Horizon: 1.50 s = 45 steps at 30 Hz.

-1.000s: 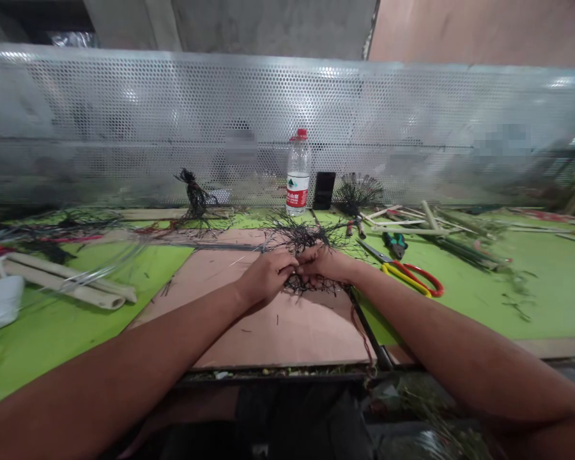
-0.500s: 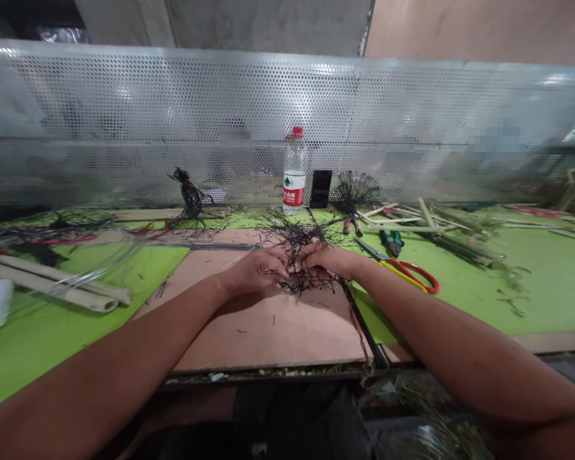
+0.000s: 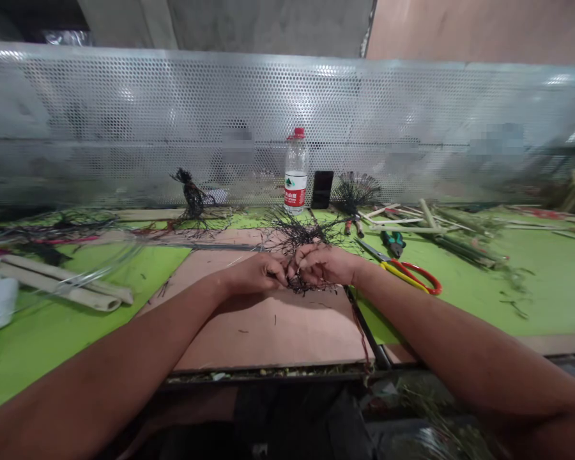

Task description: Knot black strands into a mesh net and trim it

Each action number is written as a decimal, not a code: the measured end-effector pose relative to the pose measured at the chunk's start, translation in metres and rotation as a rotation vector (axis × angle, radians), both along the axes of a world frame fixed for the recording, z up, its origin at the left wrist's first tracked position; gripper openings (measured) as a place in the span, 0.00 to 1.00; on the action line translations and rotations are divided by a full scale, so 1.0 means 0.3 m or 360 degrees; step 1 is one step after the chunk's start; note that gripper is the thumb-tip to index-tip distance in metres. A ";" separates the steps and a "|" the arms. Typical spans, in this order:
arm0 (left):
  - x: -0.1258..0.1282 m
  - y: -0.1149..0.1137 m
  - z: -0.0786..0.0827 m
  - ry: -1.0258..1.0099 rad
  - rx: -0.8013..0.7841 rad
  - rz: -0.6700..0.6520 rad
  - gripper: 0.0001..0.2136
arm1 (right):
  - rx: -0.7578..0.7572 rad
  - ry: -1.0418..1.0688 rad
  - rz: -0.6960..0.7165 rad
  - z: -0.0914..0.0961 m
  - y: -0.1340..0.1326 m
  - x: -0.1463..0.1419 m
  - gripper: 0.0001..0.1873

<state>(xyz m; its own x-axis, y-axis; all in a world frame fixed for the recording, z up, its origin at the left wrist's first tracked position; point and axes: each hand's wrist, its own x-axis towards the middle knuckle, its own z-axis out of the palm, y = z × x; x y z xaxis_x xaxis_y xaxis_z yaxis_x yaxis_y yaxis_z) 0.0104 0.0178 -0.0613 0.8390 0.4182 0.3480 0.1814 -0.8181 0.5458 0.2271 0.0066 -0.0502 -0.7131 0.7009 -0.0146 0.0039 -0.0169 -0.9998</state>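
A tangled bundle of thin black wire [image 3: 303, 233] stands over the pinkish-brown board [image 3: 263, 332], its strands fanned out at the top and spread again below. My left hand [image 3: 261, 271] pinches it from the left, thumb and forefinger pressed near its narrow middle. From the right, my right hand [image 3: 323, 262] closes its bent fingers on the same bundle, covering most of the middle. The two hands' fingertips nearly meet, and exactly which strands they grip is hidden.
Orange-and-yellow-handled scissors [image 3: 412, 276] and green-handled pliers [image 3: 393, 244] lie right. Behind stand a water bottle [image 3: 296, 182], a dark phone [image 3: 322, 190] and other black wire bundles [image 3: 193, 198]. Bamboo tubes [image 3: 71, 281] lie left; cut stalks [image 3: 469, 249] right. A perforated metal panel [image 3: 172, 115] closes the back.
My right hand has shifted slightly left, its fingers now over the bundle's middle and closer to my left fingertips. My left hand stays nearly in place. The view has moved slightly.
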 end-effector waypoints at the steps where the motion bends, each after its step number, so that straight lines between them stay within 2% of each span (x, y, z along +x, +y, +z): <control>1: 0.000 0.000 0.001 -0.0003 -0.0007 -0.0015 0.09 | -0.0025 0.0000 0.0020 -0.005 0.000 -0.002 0.05; 4: 0.003 0.001 0.002 0.0009 -0.0024 -0.0025 0.08 | 0.0084 -0.0138 -0.0045 -0.008 -0.002 -0.001 0.03; 9: -0.003 0.004 0.012 0.0070 -0.0105 -0.0067 0.06 | 0.0767 -0.0657 -0.0293 0.031 -0.006 0.007 0.08; 12: -0.013 0.005 0.022 0.0097 -0.0187 -0.0132 0.05 | 0.0981 -0.0806 -0.0354 0.043 -0.007 0.002 0.08; 18: -0.020 0.001 0.036 0.0138 -0.0256 -0.0211 0.02 | 0.1017 -0.0776 -0.0411 0.017 0.000 -0.006 0.07; 22: -0.009 -0.013 0.041 -0.0009 -0.0263 -0.0061 0.02 | 0.1141 -0.0725 -0.0278 0.013 0.015 0.008 0.07; 24: -0.004 -0.017 0.038 -0.0048 -0.0365 0.0026 0.03 | 0.1186 -0.0715 -0.0224 0.016 0.017 0.012 0.07; 27: -0.001 -0.012 0.027 -0.0131 -0.0612 0.0216 0.05 | 0.1043 -0.0694 -0.0245 0.019 0.011 0.009 0.06; 29: -0.001 -0.005 0.020 -0.0189 -0.0685 0.0300 0.06 | 0.0952 -0.0710 -0.0224 0.020 0.004 0.006 0.06; 35: 0.008 -0.008 0.023 -0.0114 -0.0642 0.0112 0.04 | 0.1057 -0.0759 -0.0185 0.021 -0.001 0.000 0.06; 39: 0.021 -0.015 0.031 -0.0005 -0.0574 0.0188 0.05 | 0.1097 -0.0809 -0.0193 0.011 0.008 -0.001 0.08; 45: 0.016 -0.010 0.018 0.0061 -0.0705 0.0173 0.04 | 0.1209 -0.0851 -0.0198 -0.008 0.027 0.001 0.08</control>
<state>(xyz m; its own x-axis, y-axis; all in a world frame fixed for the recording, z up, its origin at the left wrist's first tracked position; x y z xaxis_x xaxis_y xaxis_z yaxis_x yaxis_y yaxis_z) 0.0151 0.0149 -0.0559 0.7909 0.6060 0.0852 0.2802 -0.4824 0.8299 0.2273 0.0148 -0.0527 -0.6632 0.7278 0.1743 0.5083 0.6090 -0.6089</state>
